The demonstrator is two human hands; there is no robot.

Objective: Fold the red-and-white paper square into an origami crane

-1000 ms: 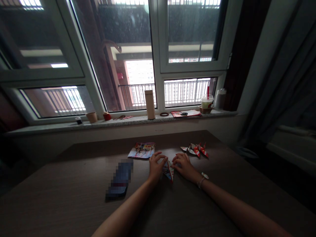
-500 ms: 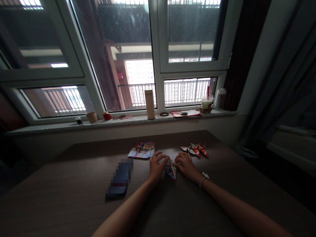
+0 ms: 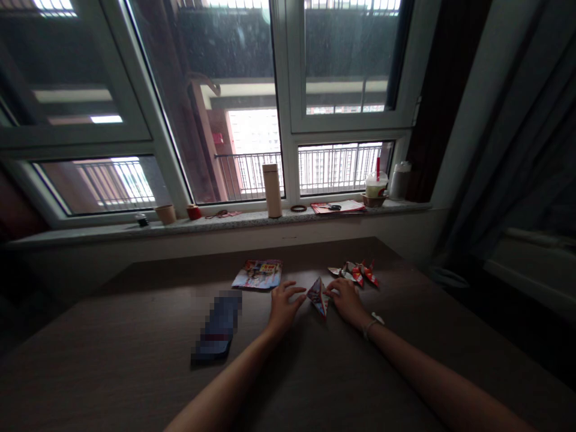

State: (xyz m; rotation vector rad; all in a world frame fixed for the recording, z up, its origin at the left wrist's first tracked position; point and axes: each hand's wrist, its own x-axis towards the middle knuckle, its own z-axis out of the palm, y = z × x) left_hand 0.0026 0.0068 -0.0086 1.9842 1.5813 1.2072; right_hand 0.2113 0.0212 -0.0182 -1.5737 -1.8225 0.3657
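A folded piece of colourful printed paper point(image 3: 318, 298), shaped like a pointed diamond, is between my two hands over the brown table point(image 3: 288, 384). My right hand point(image 3: 347, 301) grips its right edge between thumb and fingertips. On the other side my left hand point(image 3: 283, 307) has its thumb and fingers apart, the tips just short of the paper's left edge. Beyond my right hand sit several folded paper figures point(image 3: 360, 273) in red and white. Past my left hand lies a stack of printed paper sheets point(image 3: 258, 275).
A dark blue, pixelated flat object point(image 3: 218, 327) lies left of my left forearm. Along the windowsill point(image 3: 229, 223) stand a beige flask point(image 3: 272, 192), a paper cup point(image 3: 166, 214), a drink cup with a red straw point(image 3: 376, 185), and scissors point(image 3: 334, 207) on papers.
The folded paper has shifted slightly right and away from me and turned a little. My left fingers have come off it, while my right hand has moved right with it.
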